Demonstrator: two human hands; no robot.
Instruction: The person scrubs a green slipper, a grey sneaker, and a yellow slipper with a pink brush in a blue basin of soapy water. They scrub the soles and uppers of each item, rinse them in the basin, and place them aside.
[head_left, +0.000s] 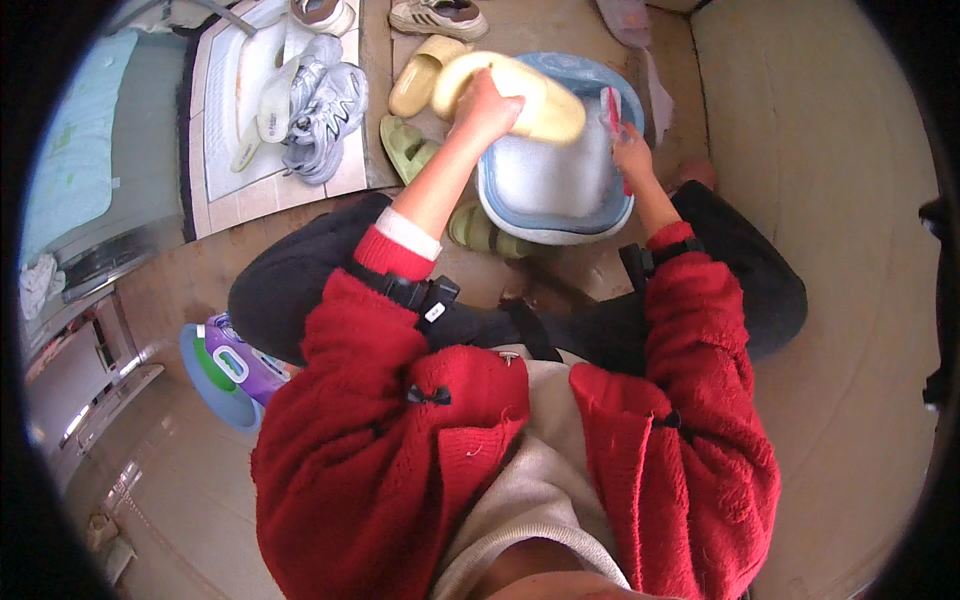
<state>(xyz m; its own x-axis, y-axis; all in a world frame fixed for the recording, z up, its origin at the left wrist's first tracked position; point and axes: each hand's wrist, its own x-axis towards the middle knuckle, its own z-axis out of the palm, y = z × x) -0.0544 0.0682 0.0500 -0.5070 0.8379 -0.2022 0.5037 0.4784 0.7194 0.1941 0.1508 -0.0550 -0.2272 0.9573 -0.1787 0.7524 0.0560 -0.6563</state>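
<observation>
My left hand (489, 111) grips a yellow slipper (551, 112) by its strap end and holds it over the upper left of a blue and white plastic basin (555, 234). Whitish, sudsy water (551, 176) fills the basin. In my right hand (634, 154), at the basin's right rim, is a red-handled brush (613, 112), its head pointing away from me. The brush and the slipper are apart. A second yellow slipper (417, 84) lies on the floor left of the basin.
Green slippers (405, 144) lie left of the basin, one near its lower left rim. Grey sneakers (330, 124) and insoles (271, 112) rest on a tiled ledge by a squat toilet. Other shoes (442, 19) stand beyond. A purple detergent bottle (251, 367) lies at the left; a wall (795, 112) rises right.
</observation>
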